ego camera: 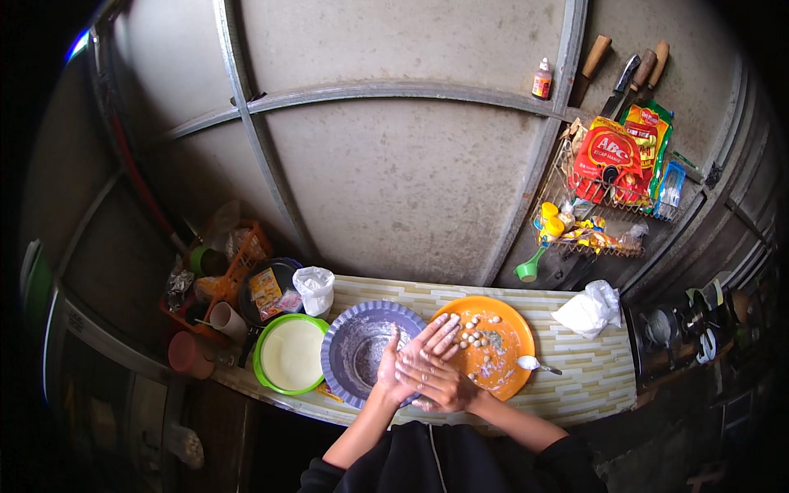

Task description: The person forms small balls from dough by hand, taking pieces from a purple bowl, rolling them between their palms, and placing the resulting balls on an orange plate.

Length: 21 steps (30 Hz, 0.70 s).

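Observation:
My left hand (pixel 404 362), dusted with white powder, is palm up with its fingers extended. Across its palm lies my right hand (pixel 442 385), palm down. Whether anything sits between the palms is hidden. Both hands are over the right side of a purple basin (pixel 338 345), whose inside is smeared with white powder. Beside it, partly behind my fingertips, is an orange plate (pixel 515 333). Several small pale balls (pixel 473 339) and a greyish lump (pixel 493 341) are on that plate. A spoon (pixel 530 363) heaped with white powder rests across its right rim.
A green-rimmed container (pixel 262 360) stands left of the basin, near an opened white bag (pixel 315 291) and a dark pan (pixel 249 296). An orange basket (pixel 243 265) fills the left corner. Another white bag (pixel 590 311) lies right. Knives (pixel 625 77) and a wire rack (pixel 616 246) hang above.

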{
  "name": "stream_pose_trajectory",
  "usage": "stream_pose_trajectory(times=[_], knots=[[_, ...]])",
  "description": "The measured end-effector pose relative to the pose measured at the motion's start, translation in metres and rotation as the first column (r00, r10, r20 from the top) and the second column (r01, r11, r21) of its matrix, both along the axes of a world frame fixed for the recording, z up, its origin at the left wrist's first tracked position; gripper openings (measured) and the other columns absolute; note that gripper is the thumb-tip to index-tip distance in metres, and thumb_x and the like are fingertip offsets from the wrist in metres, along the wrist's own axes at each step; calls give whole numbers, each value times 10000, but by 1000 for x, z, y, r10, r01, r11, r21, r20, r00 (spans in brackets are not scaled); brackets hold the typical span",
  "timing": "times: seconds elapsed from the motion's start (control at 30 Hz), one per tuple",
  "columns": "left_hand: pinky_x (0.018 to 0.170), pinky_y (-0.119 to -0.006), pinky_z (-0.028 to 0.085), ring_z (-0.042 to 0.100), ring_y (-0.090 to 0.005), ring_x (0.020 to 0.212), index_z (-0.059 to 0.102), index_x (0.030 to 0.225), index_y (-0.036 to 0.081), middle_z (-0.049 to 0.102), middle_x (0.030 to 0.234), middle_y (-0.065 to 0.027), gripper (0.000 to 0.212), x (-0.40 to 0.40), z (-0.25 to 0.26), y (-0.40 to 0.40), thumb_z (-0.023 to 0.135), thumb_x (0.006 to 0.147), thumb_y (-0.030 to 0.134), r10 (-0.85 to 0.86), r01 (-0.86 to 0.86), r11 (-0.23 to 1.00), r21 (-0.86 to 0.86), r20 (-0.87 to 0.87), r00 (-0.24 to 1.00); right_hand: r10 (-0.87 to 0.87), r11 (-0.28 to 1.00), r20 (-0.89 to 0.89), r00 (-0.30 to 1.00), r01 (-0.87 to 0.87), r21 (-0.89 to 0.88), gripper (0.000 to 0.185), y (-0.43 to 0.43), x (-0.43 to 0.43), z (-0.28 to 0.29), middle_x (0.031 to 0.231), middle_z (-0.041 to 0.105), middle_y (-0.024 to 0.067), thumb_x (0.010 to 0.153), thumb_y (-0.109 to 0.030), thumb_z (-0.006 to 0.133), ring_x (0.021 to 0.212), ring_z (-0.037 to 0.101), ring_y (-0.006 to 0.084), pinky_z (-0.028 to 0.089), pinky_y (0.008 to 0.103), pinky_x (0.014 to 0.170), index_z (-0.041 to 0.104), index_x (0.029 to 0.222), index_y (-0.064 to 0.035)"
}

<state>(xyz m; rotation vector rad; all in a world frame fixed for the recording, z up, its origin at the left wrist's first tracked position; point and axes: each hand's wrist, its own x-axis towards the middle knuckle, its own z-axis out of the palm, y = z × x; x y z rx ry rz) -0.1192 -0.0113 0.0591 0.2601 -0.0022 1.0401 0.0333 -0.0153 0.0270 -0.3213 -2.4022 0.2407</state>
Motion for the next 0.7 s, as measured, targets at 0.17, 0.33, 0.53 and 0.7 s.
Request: stream_pose_trajectory(times=[0.17,0.33,0.53,0.7], knots=[[1243,-407,176,213,-283,1512,132,1566,-16,192,1636,-179,939,-11,-3,4,320,960,675,84,-85,996,-8,-39,996,-198,979,8,980,197,44,504,12,25,-7,1431,539,189,982,-313,517,1378,477,302,253,565,1183,569,1346,32],[1244,-442,169,197,-297,1517,156,1562,-22,189,1634,-190,915,3,-10,-5,309,967,657,-6,7,1000,7,-150,989,-83,996,-30,996,83,11,533,14,2,16,1370,591,185,1003,-393,444,1330,531,314,268,565,1168,626,1278,25],[1246,-426,162,209,-295,1514,141,1567,-7,202,1633,-182,963,-12,3,6,299,942,708,94,-93,996,15,-105,990,-75,992,57,996,69,108,499,11,24,0,1417,545,202,979,-334,516,1365,491,309,260,552,1186,592,1328,14],[1223,-422,221,296,-282,1477,216,1557,1,280,1606,-176,902,1,-12,-10,267,973,686,-46,13,980,-198,-161,986,-84,996,-60,995,83,-15,574,22,8,21,1419,532,222,1008,-418,438,1370,472,360,283,589,1162,582,1308,50]])
